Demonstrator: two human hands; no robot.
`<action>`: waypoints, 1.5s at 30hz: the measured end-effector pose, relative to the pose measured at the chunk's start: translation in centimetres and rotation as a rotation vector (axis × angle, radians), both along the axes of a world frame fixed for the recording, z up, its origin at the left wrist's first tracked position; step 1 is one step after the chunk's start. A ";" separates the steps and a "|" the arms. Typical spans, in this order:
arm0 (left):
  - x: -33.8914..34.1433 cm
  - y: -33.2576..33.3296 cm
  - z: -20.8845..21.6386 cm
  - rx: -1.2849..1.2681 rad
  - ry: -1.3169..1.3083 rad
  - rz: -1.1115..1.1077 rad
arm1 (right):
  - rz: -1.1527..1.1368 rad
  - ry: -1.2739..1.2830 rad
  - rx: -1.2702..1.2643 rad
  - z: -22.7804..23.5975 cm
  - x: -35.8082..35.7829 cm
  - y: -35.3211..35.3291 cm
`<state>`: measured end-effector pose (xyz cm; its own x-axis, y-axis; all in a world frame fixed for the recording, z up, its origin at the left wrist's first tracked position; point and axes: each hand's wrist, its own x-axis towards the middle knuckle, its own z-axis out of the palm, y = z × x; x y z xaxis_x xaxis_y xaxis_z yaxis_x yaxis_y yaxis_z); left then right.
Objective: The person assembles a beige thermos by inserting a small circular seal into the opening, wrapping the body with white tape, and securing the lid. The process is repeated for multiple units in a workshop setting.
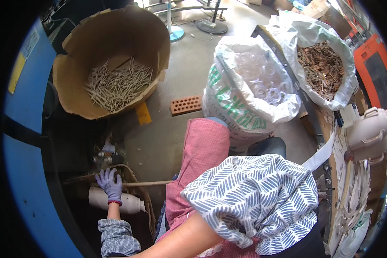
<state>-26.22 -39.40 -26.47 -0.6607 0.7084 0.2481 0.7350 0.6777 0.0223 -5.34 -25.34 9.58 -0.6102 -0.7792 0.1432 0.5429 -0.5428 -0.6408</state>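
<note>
My left hand, in a lavender glove with a red band at the wrist, lies over a pale pinkish cylindrical plastic container at the lower left. Its fingers are spread and reach past the container's upper edge. This container lies on its side in a dark, open-topped box with a brown edge. Just beyond the fingers is a small metal fitting. My bare right forearm comes out of a bunched patterned sleeve and runs down-left across my lap to the lower edge; the right hand is out of view.
A big cardboard drum holds many thin pale sticks. A white sack of clear rings and another sack of brown scraps stand at right. A perforated brick lies on the floor. Blue machine panels border the left; pale jugs sit far right.
</note>
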 end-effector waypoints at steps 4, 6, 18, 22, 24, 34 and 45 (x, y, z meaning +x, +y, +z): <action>-1.0 -0.2 0.5 -0.103 -0.098 0.034 | -0.023 0.043 0.041 1.9 0.9 0.7; -3.7 -2.1 -0.3 -0.229 -0.176 0.194 | 0.035 -0.051 -0.018 1.9 0.6 -0.5; -14.5 -23.9 -8.2 -0.427 -0.327 0.830 | -0.465 0.096 0.042 3.5 0.0 0.9; -10.0 -24.0 -6.3 -0.165 -0.510 0.826 | -0.431 0.012 -0.008 2.5 -0.5 -1.1; -7.6 -24.0 -5.3 -0.098 -0.450 0.839 | -0.341 0.036 0.017 1.9 0.1 -1.4; 0.3 3.1 17.8 -0.051 -0.016 -0.259 | -0.139 0.102 -0.049 1.5 6.7 1.5; 22.6 19.1 34.6 0.050 0.332 -1.243 | -1.415 -0.120 -0.215 -14.1 19.9 28.9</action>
